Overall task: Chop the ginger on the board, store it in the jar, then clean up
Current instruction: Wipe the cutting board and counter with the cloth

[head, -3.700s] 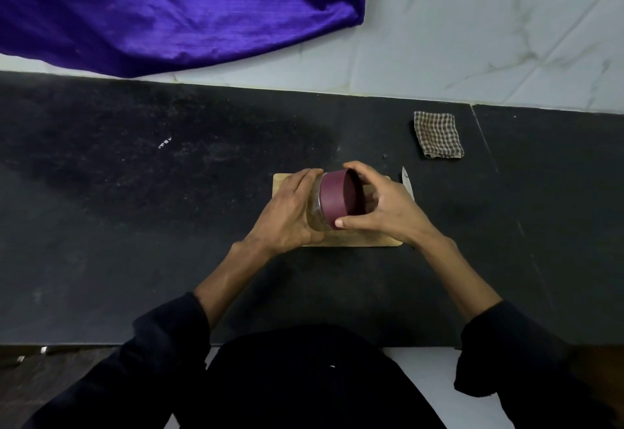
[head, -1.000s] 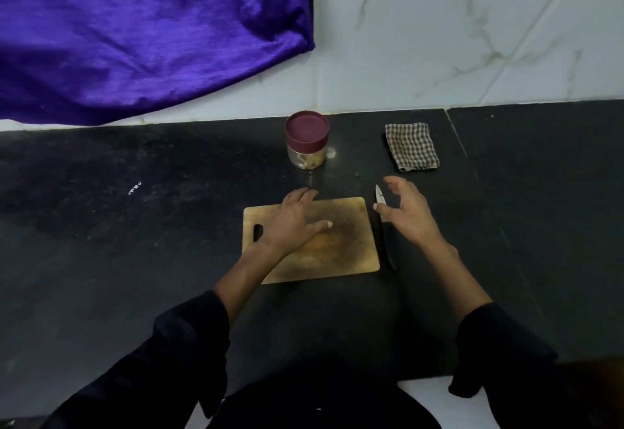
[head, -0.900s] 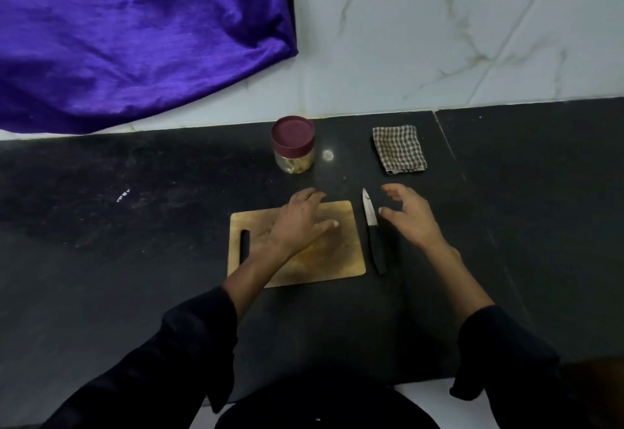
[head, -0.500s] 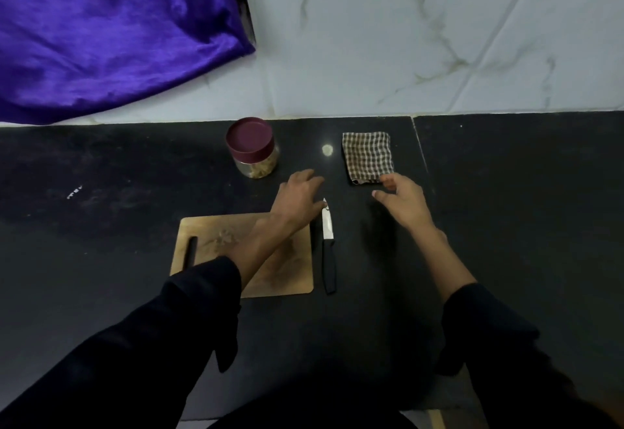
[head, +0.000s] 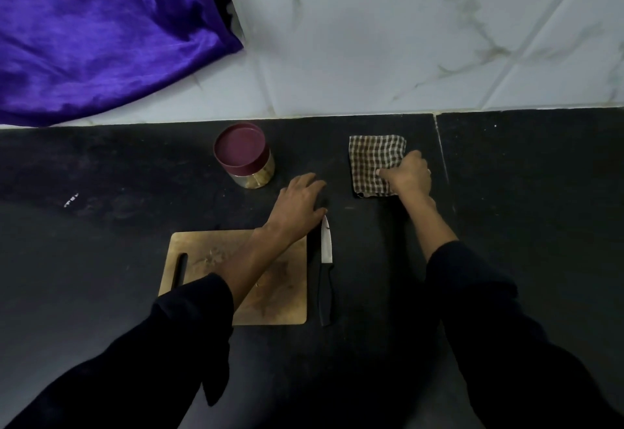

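A glass jar (head: 250, 165) with a maroon lid stands upright near the back of the black counter, pale chopped ginger showing through its base. The wooden cutting board (head: 270, 290) lies in front of me, partly under my left forearm. A knife (head: 325, 270) with a white blade and black handle lies along the board's right edge. My left hand (head: 299, 207) rests flat on the counter just beyond the board, fingers straight, next to the knife tip. My right hand (head: 407, 175) has its fingers curled onto the folded checked cloth (head: 371, 158) at the back right.
A purple fabric (head: 101, 33) hangs over the white marble wall tiles (head: 405, 33) at the back left. A seam in the black counter (head: 442, 165) runs just right of the cloth. A small white speck (head: 71, 199) lies on the counter at left.
The closed jar went from my hands to the counter. My right hand has reached forward from beside the knife onto the checked cloth. My left hand slid off the board toward the knife tip.
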`<state>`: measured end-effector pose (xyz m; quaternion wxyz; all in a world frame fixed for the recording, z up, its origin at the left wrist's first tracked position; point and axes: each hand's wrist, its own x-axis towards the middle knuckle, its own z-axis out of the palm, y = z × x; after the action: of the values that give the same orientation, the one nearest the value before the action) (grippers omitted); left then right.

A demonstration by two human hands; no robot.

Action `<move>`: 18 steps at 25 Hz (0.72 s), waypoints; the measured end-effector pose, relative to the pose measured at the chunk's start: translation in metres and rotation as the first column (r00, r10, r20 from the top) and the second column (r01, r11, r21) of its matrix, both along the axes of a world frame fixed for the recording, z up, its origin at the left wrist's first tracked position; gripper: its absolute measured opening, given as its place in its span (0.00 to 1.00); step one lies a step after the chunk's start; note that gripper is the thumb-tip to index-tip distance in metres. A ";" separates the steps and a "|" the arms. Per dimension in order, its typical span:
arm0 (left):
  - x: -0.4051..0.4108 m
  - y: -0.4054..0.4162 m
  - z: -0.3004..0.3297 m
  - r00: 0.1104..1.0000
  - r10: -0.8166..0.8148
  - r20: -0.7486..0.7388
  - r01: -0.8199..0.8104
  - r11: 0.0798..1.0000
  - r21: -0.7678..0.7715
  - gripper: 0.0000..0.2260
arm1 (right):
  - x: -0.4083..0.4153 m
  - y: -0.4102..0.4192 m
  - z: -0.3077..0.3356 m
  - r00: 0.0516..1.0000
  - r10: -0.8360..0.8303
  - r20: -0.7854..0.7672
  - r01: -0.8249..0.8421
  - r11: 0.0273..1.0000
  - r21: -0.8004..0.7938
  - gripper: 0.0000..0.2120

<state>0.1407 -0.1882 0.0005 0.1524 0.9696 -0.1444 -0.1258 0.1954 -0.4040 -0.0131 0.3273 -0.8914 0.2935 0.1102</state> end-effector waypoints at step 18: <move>-0.109 0.160 0.018 0.974 0.197 0.111 -0.168 0.959 -0.229 0.14 | -0.104 0.150 0.054 0.993 0.077 0.090 -0.118 0.726 0.678 0.07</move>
<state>0.0315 -0.0285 0.0181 0.2589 0.9624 -0.0769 -0.0301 0.0918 -0.2544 0.0406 0.6331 -0.7261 0.1762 0.2025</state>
